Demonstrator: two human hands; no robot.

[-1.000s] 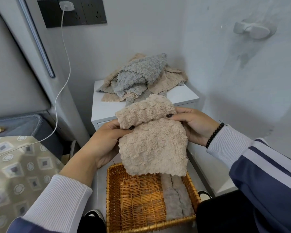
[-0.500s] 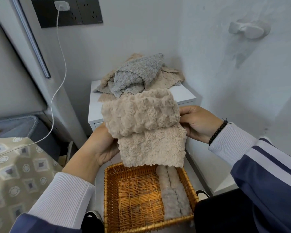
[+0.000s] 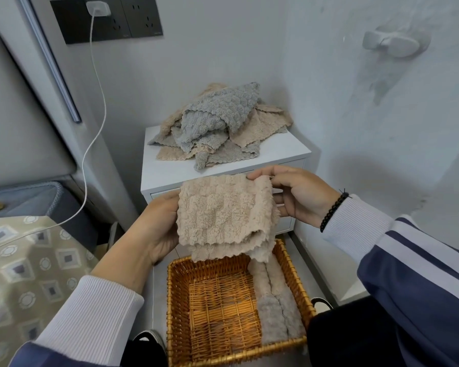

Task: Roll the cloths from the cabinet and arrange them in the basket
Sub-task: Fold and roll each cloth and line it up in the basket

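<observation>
Above the wicker basket, our left hand and right hand grip a folded beige cloth by its edges; rolling it tight seems next, beside the rolled cloths.

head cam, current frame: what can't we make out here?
- Head view: the left hand's fingers sit behind the folded beige fluffy cloth.
- The far rim of the woven wicker basket is covered by that cloth's hanging edge.
- How many rolled beige and grey cloths lie along the basket's right wall is unclear: seams blur together.
- The count in the loose cloth pile on the white cabinet is unknown: layers overlap.
</observation>
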